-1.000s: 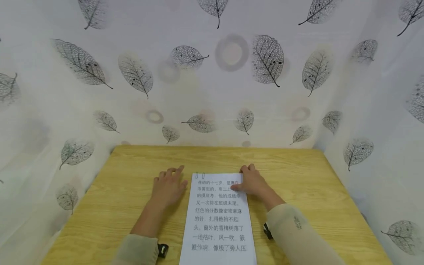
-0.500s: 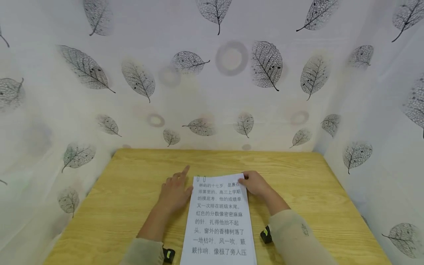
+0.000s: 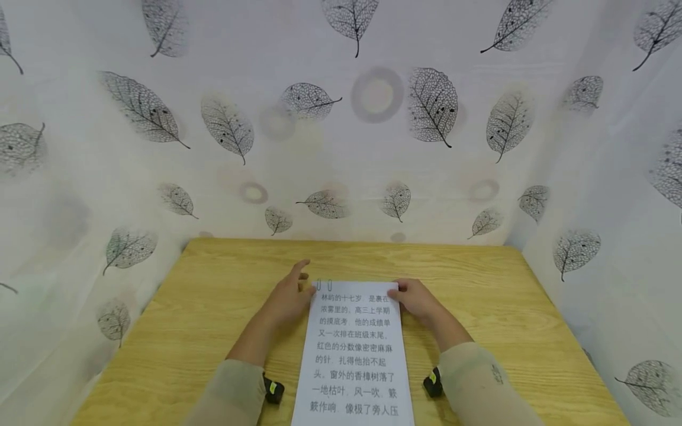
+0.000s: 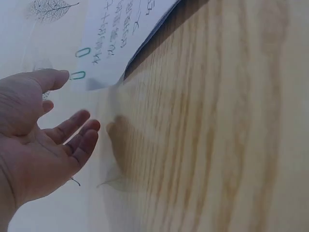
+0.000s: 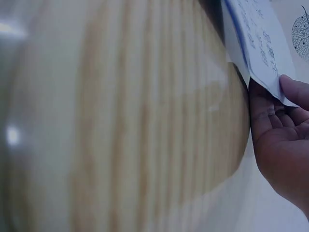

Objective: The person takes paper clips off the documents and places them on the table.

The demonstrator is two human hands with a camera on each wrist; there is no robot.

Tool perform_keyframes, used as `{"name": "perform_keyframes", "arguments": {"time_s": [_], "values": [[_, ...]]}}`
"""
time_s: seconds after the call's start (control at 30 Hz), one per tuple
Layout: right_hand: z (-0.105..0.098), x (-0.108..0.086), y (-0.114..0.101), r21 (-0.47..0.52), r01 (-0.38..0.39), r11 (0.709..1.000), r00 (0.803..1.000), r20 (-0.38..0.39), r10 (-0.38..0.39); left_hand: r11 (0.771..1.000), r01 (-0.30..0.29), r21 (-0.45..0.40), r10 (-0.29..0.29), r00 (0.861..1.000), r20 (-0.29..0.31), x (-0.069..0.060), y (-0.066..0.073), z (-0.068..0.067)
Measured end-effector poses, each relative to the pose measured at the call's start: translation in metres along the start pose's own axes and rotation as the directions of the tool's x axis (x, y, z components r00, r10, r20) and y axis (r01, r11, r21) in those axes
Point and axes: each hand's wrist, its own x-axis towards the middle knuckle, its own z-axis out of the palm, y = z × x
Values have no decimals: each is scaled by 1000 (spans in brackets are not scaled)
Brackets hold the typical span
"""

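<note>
A white stack of printed paper lies on the wooden table, with two paper clips at its top left corner. My right hand pinches the top right corner, thumb on top and fingers underneath; the right wrist view shows this hand under the lifted corner of the paper. Beside the top left corner is my left hand, its index finger extended and its thumb near the clips. In the left wrist view that hand has loosely bent fingers holding nothing, by the paper.
The wooden table extends to both sides of the paper and behind it. A curtain with a leaf print hangs behind and along both sides. Black devices sit at both wrists.
My right hand has moved its fingers under the top right corner and taken hold of it. My left hand has shifted right, closer to the top left corner.
</note>
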Motion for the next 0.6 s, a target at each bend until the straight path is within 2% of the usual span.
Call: {"name": "perform_keyframes", "arguments": {"time_s": [0.1,0.2,0.33,0.6], "values": [[-1,1,3,18,-15,1000,1000,-3,15,998,-11,-61,12,1000,17,8,0,4],[-1,2,6,6,-19,1000,1000,-3,19,996,-41,-79,41,999,-2,14,-2,7],[0,3,8,8,-22,1000,1000,1,22,994,-89,-62,88,996,-27,17,-3,11],[-1,2,9,57,-48,997,999,6,48,990,-138,-6,138,990,-2,15,-6,10]]}}
